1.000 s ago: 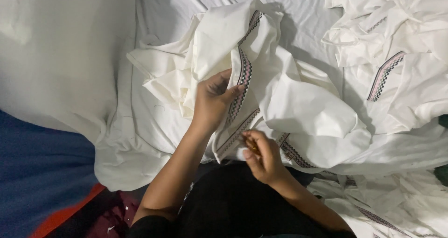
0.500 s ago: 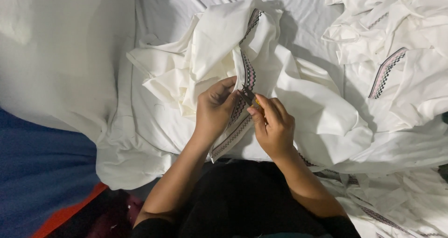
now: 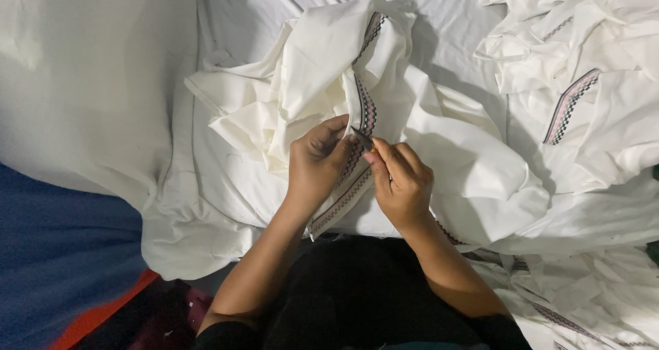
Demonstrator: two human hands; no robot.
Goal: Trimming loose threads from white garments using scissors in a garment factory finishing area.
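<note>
A crumpled white garment (image 3: 309, 82) with a dark patterned trim band (image 3: 367, 113) lies in front of me on a white sheet. My left hand (image 3: 317, 163) grips the garment at the trim, fingers curled around the fabric. My right hand (image 3: 401, 182) pinches a small thin dark tool (image 3: 362, 138), whose tip rests at the trim right beside my left thumb. The two hands nearly touch. What kind of tool it is cannot be made out.
A pile of similar white garments with patterned trim (image 3: 583, 82) lies at the right. More trimmed white cloth (image 3: 583, 302) lies at the lower right. A blue and orange surface (image 3: 62, 274) shows at the lower left. My dark lap (image 3: 357, 295) is below the hands.
My right hand has risen from the lower trim up to my left hand, bringing the small tool to the trim. The left hand keeps its grip on the garment.
</note>
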